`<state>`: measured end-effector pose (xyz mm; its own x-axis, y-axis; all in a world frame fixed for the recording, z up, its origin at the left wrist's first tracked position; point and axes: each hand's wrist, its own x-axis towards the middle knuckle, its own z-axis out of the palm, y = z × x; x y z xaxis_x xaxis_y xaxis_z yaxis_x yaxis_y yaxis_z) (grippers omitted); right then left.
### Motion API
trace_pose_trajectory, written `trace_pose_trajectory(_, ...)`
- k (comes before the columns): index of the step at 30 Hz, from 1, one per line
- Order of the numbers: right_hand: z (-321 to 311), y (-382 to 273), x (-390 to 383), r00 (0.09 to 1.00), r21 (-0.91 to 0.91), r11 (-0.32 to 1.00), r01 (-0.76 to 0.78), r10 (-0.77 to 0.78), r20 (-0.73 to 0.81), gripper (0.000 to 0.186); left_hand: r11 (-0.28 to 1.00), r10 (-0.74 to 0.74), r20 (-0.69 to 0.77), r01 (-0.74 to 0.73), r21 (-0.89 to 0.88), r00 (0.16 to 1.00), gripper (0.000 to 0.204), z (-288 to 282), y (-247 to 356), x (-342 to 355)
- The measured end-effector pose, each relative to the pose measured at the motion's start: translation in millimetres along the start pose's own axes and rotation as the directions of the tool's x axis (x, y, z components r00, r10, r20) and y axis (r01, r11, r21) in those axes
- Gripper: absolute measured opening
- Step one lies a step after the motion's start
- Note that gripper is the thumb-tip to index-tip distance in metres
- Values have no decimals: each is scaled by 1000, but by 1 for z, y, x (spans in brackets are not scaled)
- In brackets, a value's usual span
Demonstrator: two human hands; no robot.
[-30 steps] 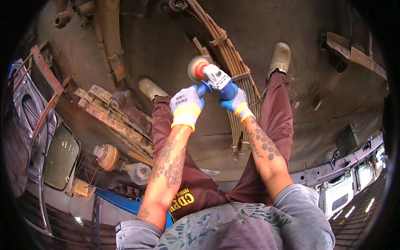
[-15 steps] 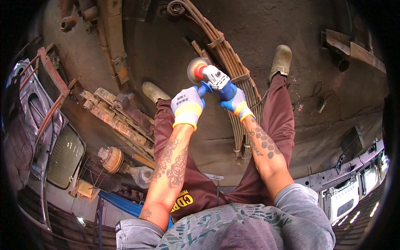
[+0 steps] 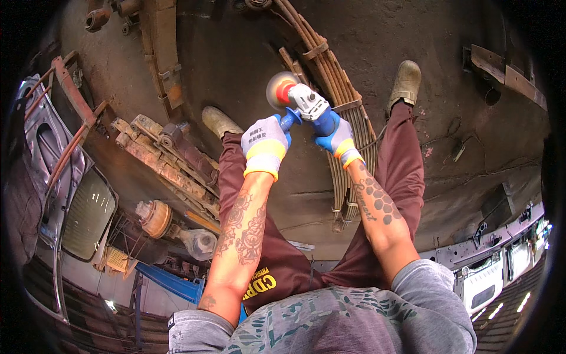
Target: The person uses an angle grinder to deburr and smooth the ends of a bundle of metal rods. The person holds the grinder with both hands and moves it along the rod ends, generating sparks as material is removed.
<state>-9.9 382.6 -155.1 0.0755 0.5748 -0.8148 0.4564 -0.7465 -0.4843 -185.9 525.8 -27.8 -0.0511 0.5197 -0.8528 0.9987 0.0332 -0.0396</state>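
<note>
Free floor point(image 3: 224, 59) left of the disc point(image 3: 273, 89) — leaf springs point(image 3: 336, 75) crowd right.

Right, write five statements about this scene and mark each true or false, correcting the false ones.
1. The left hand grips the blue side handle of the grinder. True.
2. Both hands are bare. False: both wear gloves.
3. The right hand holds the grinder's blue body. True.
4. The person wears white shorts. False: they wear maroon trousers.
5. The leaf-spring stack runs between the two shoes. True.
</note>
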Motion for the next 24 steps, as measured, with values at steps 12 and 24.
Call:
trace_pose_trajectory(12,-3,-2,-2,999,-28,999,-46,45,-21,80,1000,22,22,-22,11,1000,24,-11,4,4)
trace_pose_trajectory(24,-17,-17,3,999,1,1000,-23,23,-34,70,1000,9,24,-9,10,1000,23,-22,8,14)
